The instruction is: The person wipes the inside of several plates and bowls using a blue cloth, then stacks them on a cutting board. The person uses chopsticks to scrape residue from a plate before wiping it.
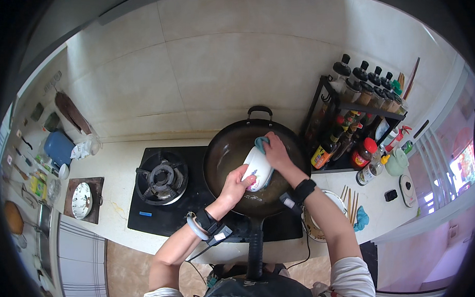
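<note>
A white bowl with a floral pattern (258, 169) is tilted on its side over a large dark wok (222, 157). My left hand (235, 184) grips the bowl at its lower left. A teal cloth (261, 143) is in my right hand (277, 150), pressed against the bowl's upper edge. Shallow liquid shows in the wok, which stands on the right side of the black gas hob (157, 222). The inside of the bowl is mostly hidden. The wok's long black handle (255, 246) points towards my body.
An iron burner (162, 174) is left of the wok. At the right stand a black spice rack (371, 109), a jar with a red lid (364, 152) and a sauce bottle (370, 173). Plates (333, 200), chopsticks (351, 207) and another teal cloth (361, 218) lie beside my right forearm.
</note>
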Tool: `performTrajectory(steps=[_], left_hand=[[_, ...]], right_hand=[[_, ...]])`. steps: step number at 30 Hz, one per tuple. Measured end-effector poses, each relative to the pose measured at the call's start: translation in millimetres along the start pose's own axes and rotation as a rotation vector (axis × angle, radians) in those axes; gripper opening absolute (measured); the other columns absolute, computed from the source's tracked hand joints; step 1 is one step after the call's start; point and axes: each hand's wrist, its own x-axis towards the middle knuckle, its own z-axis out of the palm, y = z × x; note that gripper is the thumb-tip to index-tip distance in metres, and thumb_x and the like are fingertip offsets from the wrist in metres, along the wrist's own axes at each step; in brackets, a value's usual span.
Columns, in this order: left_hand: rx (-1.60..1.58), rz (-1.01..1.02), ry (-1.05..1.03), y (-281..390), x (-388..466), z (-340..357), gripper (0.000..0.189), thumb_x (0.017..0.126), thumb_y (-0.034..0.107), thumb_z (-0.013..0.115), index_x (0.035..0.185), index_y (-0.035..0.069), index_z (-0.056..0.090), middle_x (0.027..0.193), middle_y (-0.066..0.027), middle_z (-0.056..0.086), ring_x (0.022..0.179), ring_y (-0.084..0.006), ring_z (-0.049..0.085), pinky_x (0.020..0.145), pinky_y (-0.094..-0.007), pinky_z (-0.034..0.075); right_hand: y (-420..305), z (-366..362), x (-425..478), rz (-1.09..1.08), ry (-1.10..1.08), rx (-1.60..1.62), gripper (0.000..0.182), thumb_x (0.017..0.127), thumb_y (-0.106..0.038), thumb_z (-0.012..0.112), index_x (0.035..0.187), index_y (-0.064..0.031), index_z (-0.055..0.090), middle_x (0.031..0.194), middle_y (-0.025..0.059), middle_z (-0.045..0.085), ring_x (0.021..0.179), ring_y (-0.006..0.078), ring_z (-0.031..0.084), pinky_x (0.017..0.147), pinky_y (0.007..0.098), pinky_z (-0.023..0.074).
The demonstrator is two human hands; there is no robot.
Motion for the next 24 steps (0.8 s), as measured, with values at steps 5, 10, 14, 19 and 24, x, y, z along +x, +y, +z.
performTrajectory(steps=[5, 10, 14, 19, 24], left_hand=[[-0.141, 0.097, 0.049, 2.2, 8.4, -4.9, 0.020, 0.092, 0.004, 0.053, 0.111, 0.000, 0.056, 0.095, -0.0013, 0.062, 0.082, -0.0063, 0.055, 0.074, -0.0208, 0.044], [-0.081, 0.094, 0.085, 5.3, 4.4, 3.0, 0.018, 0.091, 0.006, 0.054, 0.109, 0.001, 0.056, 0.092, 0.0005, 0.062, 0.080, -0.0056, 0.055, 0.070, -0.0201, 0.043], [-0.025, 0.103, -0.007, 8.7, -7.6, 5.2, 0.015, 0.092, 0.008, 0.055, 0.104, 0.002, 0.057, 0.086, 0.0020, 0.060, 0.074, -0.0042, 0.052, 0.066, -0.0188, 0.041], [-0.067, 0.112, 0.089, 8.7, 6.0, -4.9, 0.014, 0.091, 0.008, 0.055, 0.103, 0.002, 0.057, 0.085, 0.0013, 0.060, 0.075, -0.0052, 0.053, 0.066, -0.0199, 0.043], [0.101, 0.059, 0.159, 3.9, 0.7, 2.7, 0.012, 0.091, 0.003, 0.054, 0.102, 0.001, 0.057, 0.086, 0.0014, 0.060, 0.076, -0.0045, 0.053, 0.066, -0.0199, 0.043]], right_hand=[[-17.7, -2.3, -40.9, -0.114, -0.097, 0.225, 0.031, 0.085, -0.016, 0.054, 0.114, -0.0050, 0.048, 0.124, 0.0213, 0.050, 0.118, 0.0372, 0.046, 0.094, 0.0433, 0.0354], [-25.4, 10.8, -53.3, -0.383, 0.093, 0.016, 0.047, 0.084, -0.021, 0.055, 0.126, -0.0058, 0.042, 0.129, 0.0220, 0.046, 0.121, 0.0329, 0.044, 0.100, 0.0445, 0.0245], [-6.7, -7.8, -11.6, 0.353, -0.143, 0.810, 0.038, 0.091, -0.018, 0.044, 0.125, -0.0016, 0.039, 0.116, 0.0119, 0.059, 0.099, 0.0234, 0.058, 0.089, 0.0325, 0.0441], [-14.8, 5.2, -52.6, -0.382, 0.040, 0.207, 0.037, 0.086, -0.019, 0.054, 0.121, -0.0054, 0.050, 0.133, 0.0120, 0.048, 0.133, 0.0298, 0.034, 0.103, 0.0417, 0.0272], [-6.9, 20.2, -51.0, -0.452, 0.142, -0.106, 0.031, 0.091, -0.023, 0.045, 0.117, -0.0085, 0.054, 0.131, 0.0105, 0.048, 0.126, 0.0268, 0.041, 0.098, 0.0397, 0.0328]])
